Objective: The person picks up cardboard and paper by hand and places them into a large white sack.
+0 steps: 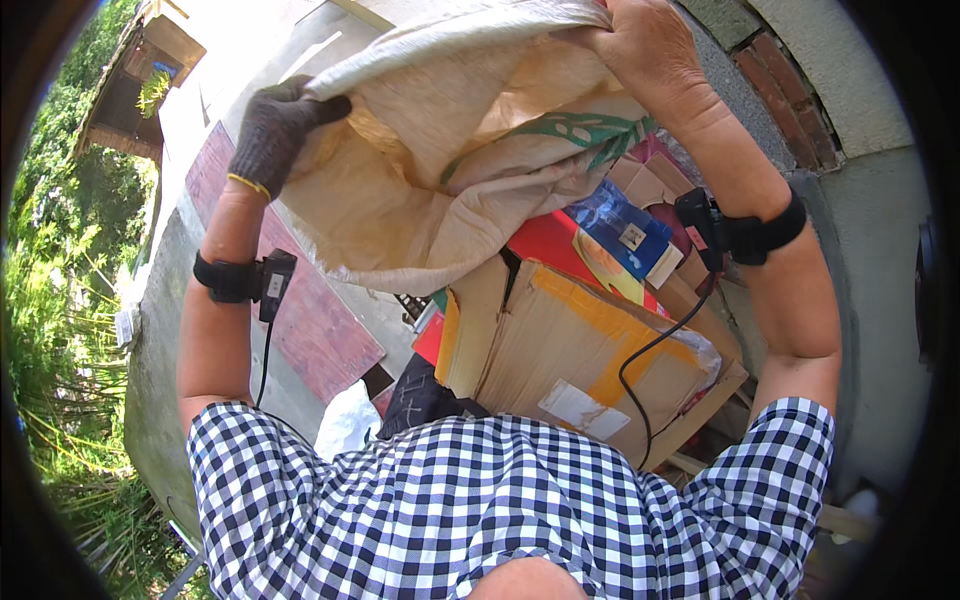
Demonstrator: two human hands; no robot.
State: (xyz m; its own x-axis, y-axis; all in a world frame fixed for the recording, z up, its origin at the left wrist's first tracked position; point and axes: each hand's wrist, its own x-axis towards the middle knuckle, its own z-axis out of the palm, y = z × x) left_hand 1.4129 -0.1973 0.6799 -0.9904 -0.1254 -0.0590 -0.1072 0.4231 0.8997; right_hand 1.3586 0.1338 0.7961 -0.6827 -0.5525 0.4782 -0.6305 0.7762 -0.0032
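A large off-white woven sack (465, 142) with green print hangs between my hands, its mouth spread wide and facing me. My left hand (281, 127), in a dark knitted glove with a yellow hem, grips the sack's rim at the upper left. Bare, my right hand (649, 49) holds the rim at the upper right. Below the sack lies a flattened-looking cardboard box (577, 352) with yellow-brown tape. A blue printed carton (622, 225) and a red box (551, 240) lie against it, partly under the sack. The sack's bottom is hidden.
A reddish board (307, 322) lies on the concrete at the left, near a white bag (349, 420) and black fabric (420, 397). More cardboard (652, 176) is piled at the right, beside a wall with exposed bricks (787, 101). Green plants border the far left.
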